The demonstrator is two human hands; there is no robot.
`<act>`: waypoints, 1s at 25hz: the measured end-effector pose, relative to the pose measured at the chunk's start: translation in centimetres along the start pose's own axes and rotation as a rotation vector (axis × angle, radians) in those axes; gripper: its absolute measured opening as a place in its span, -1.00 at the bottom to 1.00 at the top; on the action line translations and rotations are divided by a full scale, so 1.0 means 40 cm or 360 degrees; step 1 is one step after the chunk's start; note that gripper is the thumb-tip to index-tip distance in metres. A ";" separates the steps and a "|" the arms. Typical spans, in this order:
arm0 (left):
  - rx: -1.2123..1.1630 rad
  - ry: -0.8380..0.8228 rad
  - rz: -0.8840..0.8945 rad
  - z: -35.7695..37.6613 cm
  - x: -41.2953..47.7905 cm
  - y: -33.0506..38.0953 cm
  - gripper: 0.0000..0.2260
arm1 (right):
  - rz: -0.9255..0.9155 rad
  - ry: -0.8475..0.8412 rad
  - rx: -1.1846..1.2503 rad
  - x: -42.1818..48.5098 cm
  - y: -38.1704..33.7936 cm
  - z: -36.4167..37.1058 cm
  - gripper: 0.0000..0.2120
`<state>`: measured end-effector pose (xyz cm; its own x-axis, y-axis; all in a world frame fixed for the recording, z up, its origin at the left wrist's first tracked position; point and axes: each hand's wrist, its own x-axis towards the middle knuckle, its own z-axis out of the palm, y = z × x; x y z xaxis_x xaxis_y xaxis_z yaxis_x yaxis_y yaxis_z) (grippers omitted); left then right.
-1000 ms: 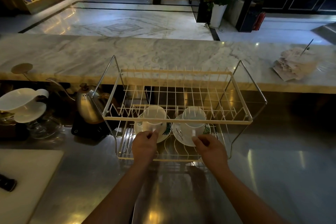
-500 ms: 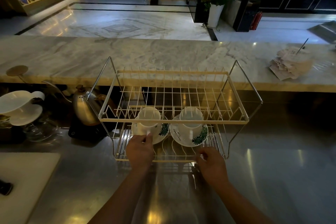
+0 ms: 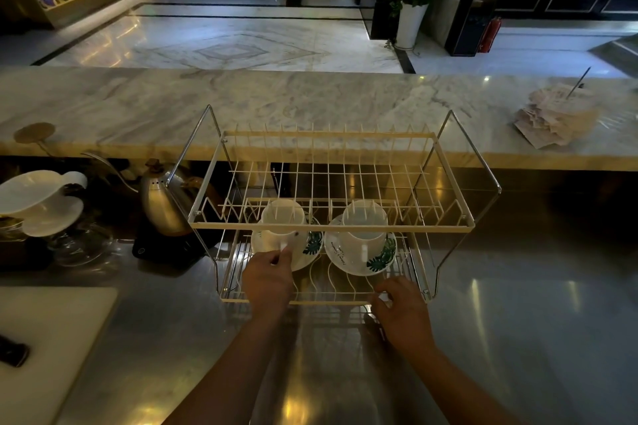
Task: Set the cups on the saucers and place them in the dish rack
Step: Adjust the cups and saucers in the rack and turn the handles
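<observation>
Since the earlier frames, the right hand (image 3: pixel 404 312) had drawn back from its cup to the near edge of the dish rack (image 3: pixel 329 225), while the left hand (image 3: pixel 268 274) had stayed at the handle of the left cup (image 3: pixel 282 222).

At centre frame, both cups sat upright on their saucers on the rack's lower tier. The left cup stood on the left saucer (image 3: pixel 312 247), and the right cup (image 3: pixel 365 222) on the right saucer (image 3: pixel 378 257), the two saucers lying just beside each other. The upper tier held nothing.

The left hand's fingers were pinched on or right at the left cup's handle, thumb and forefinger close together; whether they truly gripped it or only touched it could not be told through the blur. The right hand's fingers were loosely curled and spread, holding nothing, their tips at the rack's front wire.

Judged from how things lay, the task was nearly finished: both pairs were assembled and inside the rack. What seemed left was a small adjustment of the left cup, then letting go and pulling both hands clear. At left of frame, a kettle (image 3: pixel 162 203) stood untouched on the steel counter (image 3: pixel 518 321).
</observation>
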<state>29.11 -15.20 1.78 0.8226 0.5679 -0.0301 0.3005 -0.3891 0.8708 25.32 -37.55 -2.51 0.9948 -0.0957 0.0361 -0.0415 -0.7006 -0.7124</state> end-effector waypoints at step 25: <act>-0.0118 -0.0120 -0.0148 -0.009 -0.002 0.014 -0.62 | 0.0019 -0.0017 -0.0014 0.001 -0.006 -0.004 -0.90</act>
<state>29.03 -15.21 2.44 0.8276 0.5419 -0.1466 0.3428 -0.2809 0.8964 25.35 -37.52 -2.23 0.9951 -0.0965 0.0204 -0.0539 -0.7055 -0.7067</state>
